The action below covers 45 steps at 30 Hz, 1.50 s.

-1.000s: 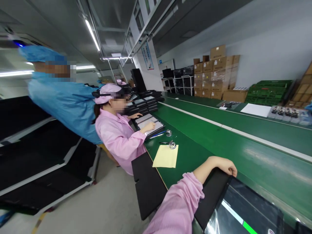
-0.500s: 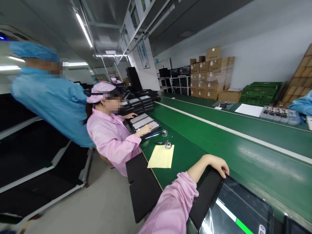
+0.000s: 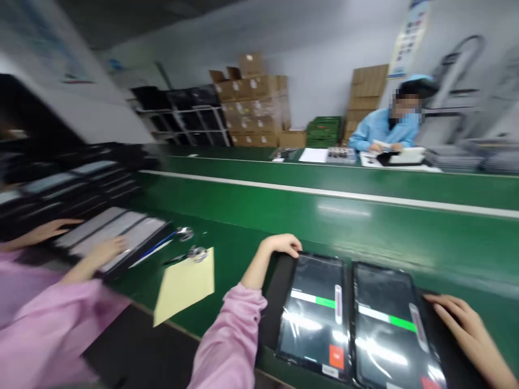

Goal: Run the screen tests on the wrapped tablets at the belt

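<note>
Two black tablets lie side by side in a black tray [image 3: 271, 302] on the green bench in front of me. The left tablet [image 3: 316, 316] and the right tablet [image 3: 389, 329] both show lit screens with green bars. My left hand [image 3: 284, 244] curls over the tray's far left corner, fingers bent down on its edge. My right hand [image 3: 462, 319] lies on the tray's right side beside the right tablet, fingers stretched out flat.
A yellow sheet [image 3: 184, 283] lies left of the tray, with pens and metal tape rolls [image 3: 197, 253] beyond it. A co-worker in pink [image 3: 48, 308] handles tablets at the left. Across the green conveyor [image 3: 344, 183] sits a person in blue [image 3: 385, 127]. Cardboard boxes [image 3: 251, 97] stack at the wall.
My view has swung right, from the co-worker's side to straight ahead. Both tablets and my right hand have come into sight. My left hand stays on the tray's corner.
</note>
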Motion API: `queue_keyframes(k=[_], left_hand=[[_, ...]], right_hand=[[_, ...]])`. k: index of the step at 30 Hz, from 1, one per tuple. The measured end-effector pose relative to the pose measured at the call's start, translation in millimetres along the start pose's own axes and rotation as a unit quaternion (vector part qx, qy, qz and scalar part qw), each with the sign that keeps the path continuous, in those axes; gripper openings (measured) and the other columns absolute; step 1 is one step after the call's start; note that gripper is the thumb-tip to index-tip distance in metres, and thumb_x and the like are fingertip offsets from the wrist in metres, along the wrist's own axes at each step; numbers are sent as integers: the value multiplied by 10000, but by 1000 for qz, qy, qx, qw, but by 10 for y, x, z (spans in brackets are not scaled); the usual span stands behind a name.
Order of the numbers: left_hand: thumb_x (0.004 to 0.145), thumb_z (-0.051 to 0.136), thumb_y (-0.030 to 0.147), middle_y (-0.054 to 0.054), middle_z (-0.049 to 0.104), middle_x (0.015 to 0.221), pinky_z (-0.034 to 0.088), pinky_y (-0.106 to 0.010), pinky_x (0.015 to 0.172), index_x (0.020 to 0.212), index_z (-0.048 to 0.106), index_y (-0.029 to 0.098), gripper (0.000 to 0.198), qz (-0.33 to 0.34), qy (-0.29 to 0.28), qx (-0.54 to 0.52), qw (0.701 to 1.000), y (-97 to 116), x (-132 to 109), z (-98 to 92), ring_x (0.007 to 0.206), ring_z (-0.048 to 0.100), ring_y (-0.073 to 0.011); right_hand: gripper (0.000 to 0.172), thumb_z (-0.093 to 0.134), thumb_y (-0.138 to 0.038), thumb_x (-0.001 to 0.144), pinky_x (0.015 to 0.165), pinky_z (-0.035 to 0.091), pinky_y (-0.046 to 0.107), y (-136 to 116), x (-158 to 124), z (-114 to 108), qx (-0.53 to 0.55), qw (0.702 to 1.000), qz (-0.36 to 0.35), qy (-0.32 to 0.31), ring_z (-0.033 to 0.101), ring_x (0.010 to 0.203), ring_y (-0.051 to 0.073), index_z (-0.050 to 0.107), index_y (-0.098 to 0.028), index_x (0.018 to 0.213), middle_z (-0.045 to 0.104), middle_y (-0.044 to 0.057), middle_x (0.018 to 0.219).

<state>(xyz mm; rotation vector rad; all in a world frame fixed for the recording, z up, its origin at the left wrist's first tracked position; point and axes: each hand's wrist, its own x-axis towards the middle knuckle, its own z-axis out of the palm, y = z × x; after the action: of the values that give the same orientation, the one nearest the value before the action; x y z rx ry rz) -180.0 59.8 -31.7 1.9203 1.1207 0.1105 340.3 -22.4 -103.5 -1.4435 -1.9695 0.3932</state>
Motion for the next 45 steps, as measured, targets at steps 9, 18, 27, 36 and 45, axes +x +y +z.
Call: queue_keyframes(k=[9, 18, 27, 36, 45], left_hand=[[742, 679, 388, -74, 717, 1093, 507, -360, 911, 1051, 684, 188, 368, 5, 65, 45, 997, 105, -115, 6, 1014, 654, -244], [859, 636, 409, -79, 611, 1365, 444, -477, 1100, 1123, 687, 295, 292, 43, 241, 48, 968, 265, -1066, 913, 1288, 560, -292], [943, 522, 460, -128, 428, 1526, 325, -579, 1166, 1342, 508, 272, 441, -21, 443, -19, 896, 111, -1468, 1941, 1429, 393, -327], [955, 489, 457, -141, 332, 1576, 337, -588, 1145, 1459, 390, 296, 538, 27, 372, 56, 926, 231, -1515, 1885, 1457, 328, -349], [957, 483, 469, -156, 121, 1642, 134, -713, 1175, 1577, 41, 331, 774, -60, 300, 121, 944, 226, -1532, 1829, 1520, 160, -391]], right_hand=[[424, 449, -550, 892, 968, 457, 511, -368, 22, -47, 38, 995, 90, 6, 605, 1023, 306, 743, -254, 966, 651, 107, 991], [353, 447, -490, 987, 919, 502, 442, -709, -496, -144, 40, 998, 32, 24, 625, 1027, 271, 710, -262, 1047, 643, 88, 1045], [238, 439, -308, 1029, 827, 509, 400, -1246, -756, -8, -56, 993, -69, 79, 623, 976, 248, 653, -234, 1100, 645, 100, 1048], [228, 445, -260, 1022, 1014, 396, 466, -1783, -849, 116, -92, 967, -239, -18, 579, 1035, 238, 656, -192, 1079, 654, 107, 1121], [375, 561, -560, 948, 1111, 290, 636, -1725, -950, 190, -45, 974, -163, -153, 506, 1233, 338, 684, -341, 1228, 568, 104, 1378]])
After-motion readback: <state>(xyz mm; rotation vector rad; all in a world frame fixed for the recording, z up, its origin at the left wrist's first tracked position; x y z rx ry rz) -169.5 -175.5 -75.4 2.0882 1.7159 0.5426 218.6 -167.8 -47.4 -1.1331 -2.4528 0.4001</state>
